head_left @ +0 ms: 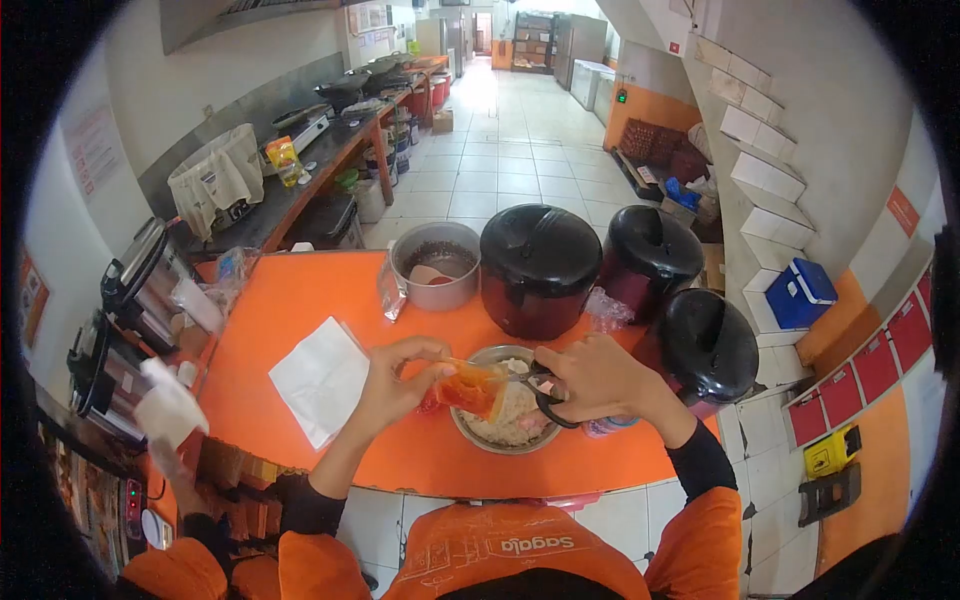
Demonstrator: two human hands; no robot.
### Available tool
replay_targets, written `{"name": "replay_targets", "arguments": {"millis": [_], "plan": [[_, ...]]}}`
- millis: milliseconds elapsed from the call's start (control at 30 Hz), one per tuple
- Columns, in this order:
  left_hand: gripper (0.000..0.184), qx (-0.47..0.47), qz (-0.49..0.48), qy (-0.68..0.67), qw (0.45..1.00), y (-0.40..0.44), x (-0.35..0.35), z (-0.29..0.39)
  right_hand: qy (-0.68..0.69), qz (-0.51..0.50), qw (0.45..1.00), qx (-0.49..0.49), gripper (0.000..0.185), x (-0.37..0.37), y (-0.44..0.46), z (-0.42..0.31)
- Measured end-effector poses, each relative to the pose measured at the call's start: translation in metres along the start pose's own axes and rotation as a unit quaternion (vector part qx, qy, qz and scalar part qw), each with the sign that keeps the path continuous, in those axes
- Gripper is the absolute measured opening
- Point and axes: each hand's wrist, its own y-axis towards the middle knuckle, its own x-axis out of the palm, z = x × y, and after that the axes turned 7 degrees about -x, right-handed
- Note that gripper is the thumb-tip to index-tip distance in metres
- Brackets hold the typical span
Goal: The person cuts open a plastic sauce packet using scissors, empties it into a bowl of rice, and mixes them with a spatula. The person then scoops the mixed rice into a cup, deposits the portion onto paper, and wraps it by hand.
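My left hand (pixel 395 382) pinches the top of a clear plastic packet of orange-red sauce (pixel 466 390). My right hand (pixel 607 375) grips black-handled scissors (pixel 556 410), whose blades reach the packet's upper right edge; whether they have cut through, I cannot tell. Beneath both hands stands a round metal bowl (pixel 490 447) with what looks like rice (pixel 515 425), some pale pieces and a pink piece in it. The packet hides the bowl's left part. White paper sheets (pixel 320 382) lie on the orange table (pixel 400 465) to the left of my left hand.
Behind the bowl stand a grey pot (pixel 402 262) with a paddle inside and three dark containers with black lids (pixel 540 250). Steel appliances (pixel 110 390) line the left side. At lower left, another person's blurred hand (pixel 172 460) holds something white (pixel 168 405).
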Motion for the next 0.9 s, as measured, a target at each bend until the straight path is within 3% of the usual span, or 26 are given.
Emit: {"name": "replay_targets", "arguments": {"millis": [300,500,567,600,667,800,900], "plan": [[0.011,0.011,0.019,-0.032,0.999,0.005,0.004,-0.002,0.043,-0.005,0.999,0.029,0.048,-0.004,-0.007,-0.003],[0.014,-0.05,-0.023,-0.066,0.996,0.007,0.006,0.0,0.062,-0.014,0.997,0.04,0.05,0.001,-0.005,0.003],[0.015,-0.062,-0.012,-0.09,0.994,0.007,0.007,-0.003,0.049,-0.068,0.995,0.059,0.067,-0.002,-0.004,0.006],[0.015,-0.063,-0.012,-0.089,0.994,0.008,0.007,-0.003,0.05,-0.068,0.995,0.059,0.067,-0.001,-0.004,0.006],[0.015,-0.057,0.0,-0.078,0.995,0.007,0.009,-0.004,0.07,0.008,0.997,0.031,0.038,0.0,-0.006,0.004],[0.014,-0.074,-0.005,-0.05,0.996,0.009,0.005,-0.001,0.08,-0.012,0.996,0.044,0.029,-0.001,-0.005,0.006],[0.014,-0.062,0.02,-0.104,0.992,0.009,0.002,0.0,0.066,0.034,0.997,0.024,0.024,0.008,-0.007,0.012]]}}
